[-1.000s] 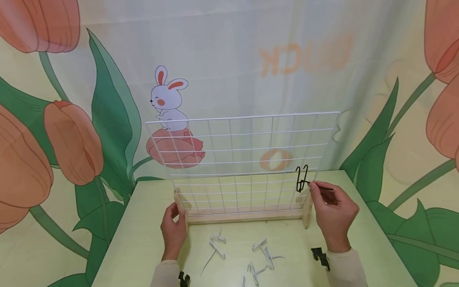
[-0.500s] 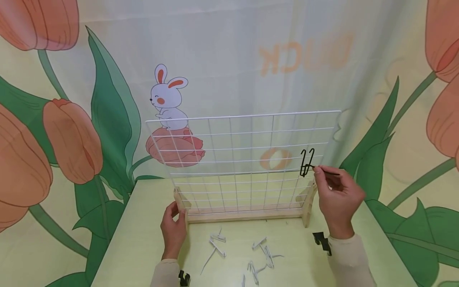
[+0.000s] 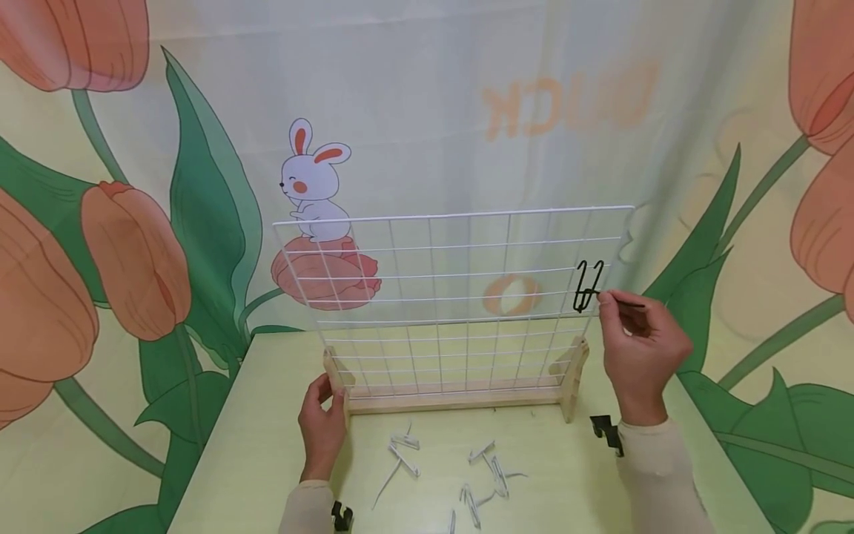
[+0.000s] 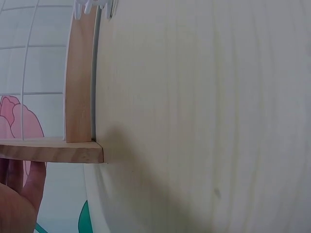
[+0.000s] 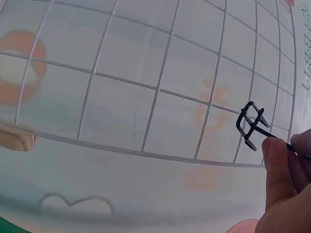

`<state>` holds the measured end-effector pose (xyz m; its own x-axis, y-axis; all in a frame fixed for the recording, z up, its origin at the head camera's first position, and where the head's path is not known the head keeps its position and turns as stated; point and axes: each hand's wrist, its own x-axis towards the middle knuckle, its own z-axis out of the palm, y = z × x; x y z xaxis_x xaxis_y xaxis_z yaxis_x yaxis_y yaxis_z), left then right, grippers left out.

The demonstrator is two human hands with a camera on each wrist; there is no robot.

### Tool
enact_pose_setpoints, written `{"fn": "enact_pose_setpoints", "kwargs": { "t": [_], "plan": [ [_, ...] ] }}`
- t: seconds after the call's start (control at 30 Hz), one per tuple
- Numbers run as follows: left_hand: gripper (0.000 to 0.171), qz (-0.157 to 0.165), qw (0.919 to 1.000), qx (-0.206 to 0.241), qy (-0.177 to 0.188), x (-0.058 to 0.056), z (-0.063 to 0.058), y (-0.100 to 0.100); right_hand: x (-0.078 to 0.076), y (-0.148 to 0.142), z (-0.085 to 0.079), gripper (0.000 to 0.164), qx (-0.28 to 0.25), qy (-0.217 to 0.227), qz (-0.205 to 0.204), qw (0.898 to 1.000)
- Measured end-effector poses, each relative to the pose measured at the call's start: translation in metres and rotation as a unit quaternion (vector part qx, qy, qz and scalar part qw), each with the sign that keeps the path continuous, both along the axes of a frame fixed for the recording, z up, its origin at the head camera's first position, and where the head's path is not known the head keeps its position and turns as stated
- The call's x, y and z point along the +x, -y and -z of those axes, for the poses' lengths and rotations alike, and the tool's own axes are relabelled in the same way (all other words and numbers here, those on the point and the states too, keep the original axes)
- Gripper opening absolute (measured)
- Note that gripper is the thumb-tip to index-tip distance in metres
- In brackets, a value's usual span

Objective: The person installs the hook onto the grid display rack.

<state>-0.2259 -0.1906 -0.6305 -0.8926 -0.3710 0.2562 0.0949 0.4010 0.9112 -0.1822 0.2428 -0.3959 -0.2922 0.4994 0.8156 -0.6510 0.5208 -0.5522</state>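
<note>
My right hand (image 3: 647, 352) pinches the rod of a black wire grid hook (image 3: 587, 294) between thumb and fingertips. Its two bent tips point up, overlapping the right part of the white wire grid panel (image 3: 430, 278) in the head view. The right wrist view shows the black hook (image 5: 253, 127) in front of the mesh near its edge. At the panel's left end, my left hand (image 3: 322, 419) touches the outer side of the wooden end piece (image 4: 53, 153) with fingers and thumb. The panel stands upright in a wooden base (image 3: 454, 404).
Several white wire hooks (image 3: 403, 458) lie scattered on the pale table (image 3: 253, 445) in front of the base. A printed curtain (image 3: 427, 111) with tulips and a rabbit hangs close behind and at both sides. Each wrist bears a black clip (image 3: 607, 432).
My right hand has risen and moved to the right with the black grid hook, from low on the panel to about its mid-height. The left hand stays where it was.
</note>
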Motion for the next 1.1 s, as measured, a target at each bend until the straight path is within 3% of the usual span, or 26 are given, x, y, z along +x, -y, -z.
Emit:
{"fn": "enact_pose_setpoints", "kwargs": {
  "t": [0.37, 0.83, 1.1],
  "plan": [
    [0.038, 0.007, 1.0000, -0.004, 0.003, -0.001, 0.001, 0.001, -0.009, -0.015, 0.023, 0.008, 0.004, 0.008, 0.011, 1.000],
    [0.037, 0.002, 1.0000, 0.007, 0.002, 0.000, 0.000, 0.000, -0.006, -0.007, 0.029, 0.009, 0.021, 0.048, 0.037, 0.998],
    [0.038, -0.002, 0.9999, -0.002, -0.012, 0.000, 0.003, 0.004, -0.015, -0.017, 0.054, 0.008, 0.031, 0.047, 0.027, 0.998]
  ]
}}
